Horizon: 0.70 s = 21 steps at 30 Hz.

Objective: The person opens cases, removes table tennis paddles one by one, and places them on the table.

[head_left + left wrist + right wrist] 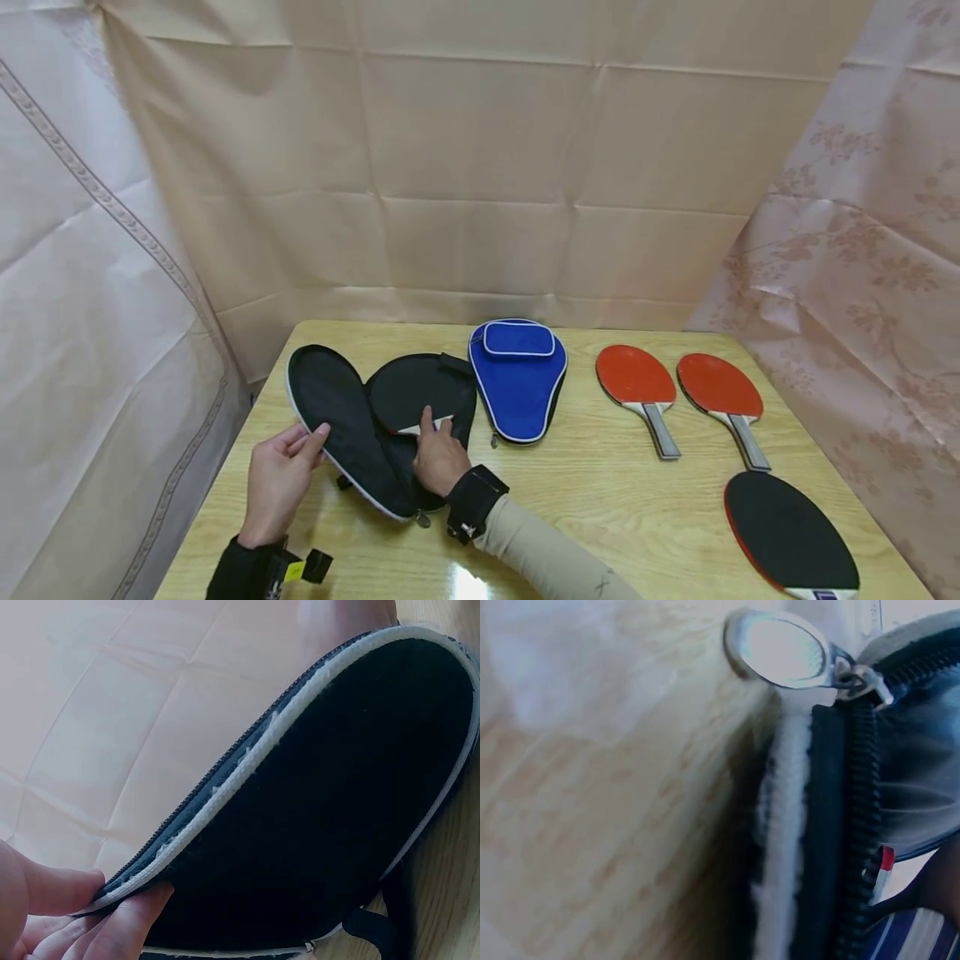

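Note:
A black paddle case (337,417) lies unzipped on the table, its white-edged cover folded out to the left. My left hand (277,479) pinches the edge of that cover between thumb and fingers, and the left wrist view shows the same grip on the white piping (247,765). Inside the case lies a table tennis paddle (412,387), black side up. My right hand (442,462) holds it at the handle, index finger stretched toward the blade. The striped handle (911,934) shows in the right wrist view near the zipper pull (780,649); the thumb is hidden.
A blue paddle case (517,392) lies closed beside the black one. To the right are two red-faced paddles (636,375) (720,385) and, nearer the front, a black-faced paddle (791,529). Cloth drapes (465,167) surround the wooden table (585,500).

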Each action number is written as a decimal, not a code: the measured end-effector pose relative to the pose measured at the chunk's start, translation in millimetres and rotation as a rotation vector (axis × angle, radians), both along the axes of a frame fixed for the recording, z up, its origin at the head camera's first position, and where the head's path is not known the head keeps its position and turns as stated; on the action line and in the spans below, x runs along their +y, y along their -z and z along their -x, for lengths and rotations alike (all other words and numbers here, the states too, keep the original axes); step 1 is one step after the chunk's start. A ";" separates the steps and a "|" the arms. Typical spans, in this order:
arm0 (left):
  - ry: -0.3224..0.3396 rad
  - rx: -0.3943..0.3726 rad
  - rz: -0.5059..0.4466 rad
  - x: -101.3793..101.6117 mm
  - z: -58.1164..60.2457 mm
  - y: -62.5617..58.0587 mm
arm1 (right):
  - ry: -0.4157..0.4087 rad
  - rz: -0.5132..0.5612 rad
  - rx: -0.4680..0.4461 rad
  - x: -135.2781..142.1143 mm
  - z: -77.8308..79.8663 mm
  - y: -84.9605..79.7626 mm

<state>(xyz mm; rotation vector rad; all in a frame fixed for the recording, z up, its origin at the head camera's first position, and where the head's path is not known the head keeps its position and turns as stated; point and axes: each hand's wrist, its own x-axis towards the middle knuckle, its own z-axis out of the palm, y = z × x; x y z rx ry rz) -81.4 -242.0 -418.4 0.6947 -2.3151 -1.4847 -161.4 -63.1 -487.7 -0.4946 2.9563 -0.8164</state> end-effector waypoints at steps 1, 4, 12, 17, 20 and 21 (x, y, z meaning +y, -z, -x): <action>-0.001 -0.005 0.002 0.2 0.4 0.0 | -0.007 0.010 0.005 1.6 -0.1 -0.7; 0.002 -0.014 0.009 0.4 1.2 0.5 | -0.031 0.033 0.032 8.4 -0.8 -3.5; -0.001 -0.008 0.011 1.9 3.3 -1.7 | -0.076 0.053 0.115 40.0 0.9 -11.7; -0.006 -0.019 0.007 3.1 4.9 -2.8 | -0.077 0.069 0.110 70.2 3.1 -14.1; 0.002 -0.023 0.006 3.1 5.5 -2.3 | -0.074 0.074 0.110 93.8 1.4 -14.5; 0.005 -0.024 0.009 3.0 5.4 -2.1 | -0.072 0.071 0.114 102.0 0.4 -14.1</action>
